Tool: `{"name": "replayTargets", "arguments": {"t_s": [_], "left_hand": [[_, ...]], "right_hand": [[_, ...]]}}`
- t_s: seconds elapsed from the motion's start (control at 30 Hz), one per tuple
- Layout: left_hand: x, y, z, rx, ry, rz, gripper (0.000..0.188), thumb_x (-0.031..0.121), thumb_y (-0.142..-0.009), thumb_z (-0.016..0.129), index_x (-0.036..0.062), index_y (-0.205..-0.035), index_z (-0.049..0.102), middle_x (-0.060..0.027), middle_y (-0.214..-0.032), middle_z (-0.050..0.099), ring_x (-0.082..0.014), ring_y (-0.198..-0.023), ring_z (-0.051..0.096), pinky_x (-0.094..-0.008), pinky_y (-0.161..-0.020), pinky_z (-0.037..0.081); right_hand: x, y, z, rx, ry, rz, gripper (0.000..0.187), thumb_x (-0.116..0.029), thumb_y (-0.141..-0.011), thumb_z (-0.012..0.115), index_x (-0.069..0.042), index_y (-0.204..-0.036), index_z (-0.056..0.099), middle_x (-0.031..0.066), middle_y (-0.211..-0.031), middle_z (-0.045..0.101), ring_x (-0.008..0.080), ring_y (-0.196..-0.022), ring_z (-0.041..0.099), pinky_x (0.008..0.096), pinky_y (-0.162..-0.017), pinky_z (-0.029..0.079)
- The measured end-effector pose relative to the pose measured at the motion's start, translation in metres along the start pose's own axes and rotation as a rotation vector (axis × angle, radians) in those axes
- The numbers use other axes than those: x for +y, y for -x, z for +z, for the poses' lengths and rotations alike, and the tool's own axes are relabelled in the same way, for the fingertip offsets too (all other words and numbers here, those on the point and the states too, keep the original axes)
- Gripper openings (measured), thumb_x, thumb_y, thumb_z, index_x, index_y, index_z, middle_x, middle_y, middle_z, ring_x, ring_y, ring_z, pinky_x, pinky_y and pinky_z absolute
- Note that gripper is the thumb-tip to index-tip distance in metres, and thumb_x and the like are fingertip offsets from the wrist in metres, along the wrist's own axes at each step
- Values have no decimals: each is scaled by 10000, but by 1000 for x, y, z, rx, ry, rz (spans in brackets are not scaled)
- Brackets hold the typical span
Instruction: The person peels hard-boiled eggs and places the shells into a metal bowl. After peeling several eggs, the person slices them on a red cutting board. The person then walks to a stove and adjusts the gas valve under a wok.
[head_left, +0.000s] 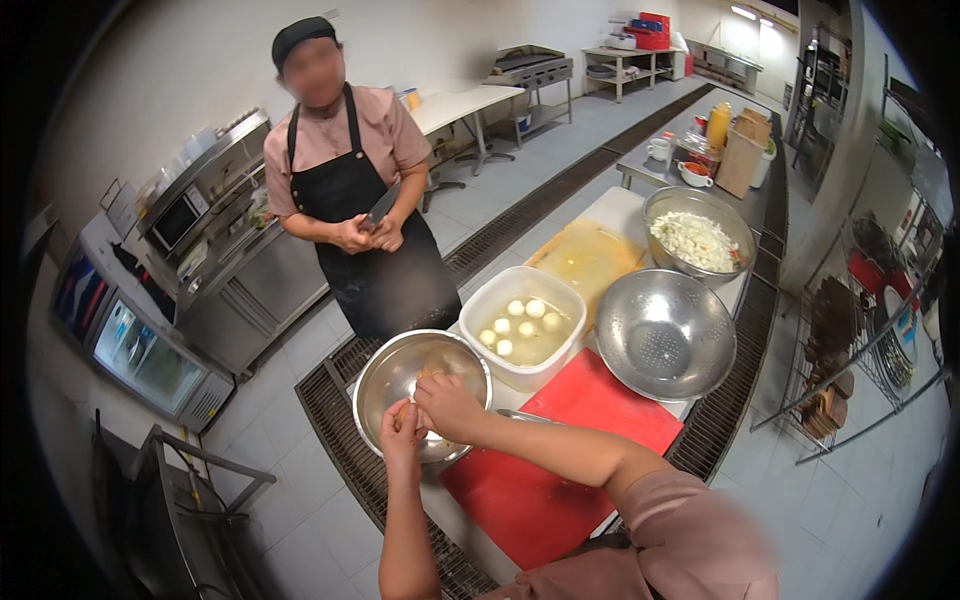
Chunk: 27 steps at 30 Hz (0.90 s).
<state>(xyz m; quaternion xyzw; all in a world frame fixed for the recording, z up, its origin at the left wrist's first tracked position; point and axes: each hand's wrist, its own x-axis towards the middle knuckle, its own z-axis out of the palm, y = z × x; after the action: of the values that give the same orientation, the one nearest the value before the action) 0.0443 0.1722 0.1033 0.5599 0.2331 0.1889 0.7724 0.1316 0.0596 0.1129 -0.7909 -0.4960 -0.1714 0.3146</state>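
Observation:
Over a steel mixing bowl [375, 385], my two hands work close together. My left hand [402, 436] is closed around what looks like a brown-shelled egg [403, 411], mostly covered by the fingers. Beside it, my right hand [450, 405] has its fingers curled in a pinch; what they grip is hidden. Brownish bits, probably shell, lie inside the bowl. Just behind and to the right stands a white plastic tub [520, 372], with several peeled eggs [535, 308] sitting in cloudy liquid.
A red cutting board [570, 480] lies under my right arm, a metal utensil at its edge. Farther along are a steel colander [665, 335], a yellowed board [590, 255] and a bowl of chopped white food [695, 240]. Across the table a co-worker [350, 190] holds a knife [380, 207].

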Motion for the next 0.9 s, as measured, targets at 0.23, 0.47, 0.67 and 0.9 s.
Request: {"name": "replayTargets", "arguments": {"t_s": [0.23, 0.47, 0.67, 0.9], "left_hand": [[10, 3, -24, -187, -29, -202, 308, 281, -990, 538, 49, -1191, 554, -79, -1014, 641, -173, -870, 637, -270, -733, 535], [8, 1, -27, -146, 155, -189, 353, 341, -1008, 487, 65, -1223, 535, -75, -1037, 629, -169, -854, 626, -269, -747, 520], [7, 0, -19, -89, 83, -188, 350, 355, -991, 522, 99, -1228, 529, -49, -1070, 617, -150, -851, 623, -243, -726, 517], [1, 0, -18, 5, 124, -178, 354, 324, -971, 564, 76, -1201, 460, -89, -1111, 589, -224, -934, 651, -336, -806, 567]], "right_hand": [[27, -14, 2, 15, -28, 210, 118, -154, -756, 614, -57, -824, 619, 137, -886, 604, 315, -875, 601, 448, -751, 457], [11, -7, -3, -58, -544, 223, 192, -177, -849, 624, -8, -937, 648, 186, -919, 623, 354, -923, 604, 448, -814, 471], [-6, -5, 1, -153, -552, 288, 173, -127, -828, 656, 9, -913, 593, 197, -924, 608, 370, -900, 588, 427, -795, 464], [-4, -7, -4, -185, -539, 265, 119, -85, -840, 622, 15, -870, 563, 196, -892, 600, 365, -869, 583, 432, -770, 459]]}}
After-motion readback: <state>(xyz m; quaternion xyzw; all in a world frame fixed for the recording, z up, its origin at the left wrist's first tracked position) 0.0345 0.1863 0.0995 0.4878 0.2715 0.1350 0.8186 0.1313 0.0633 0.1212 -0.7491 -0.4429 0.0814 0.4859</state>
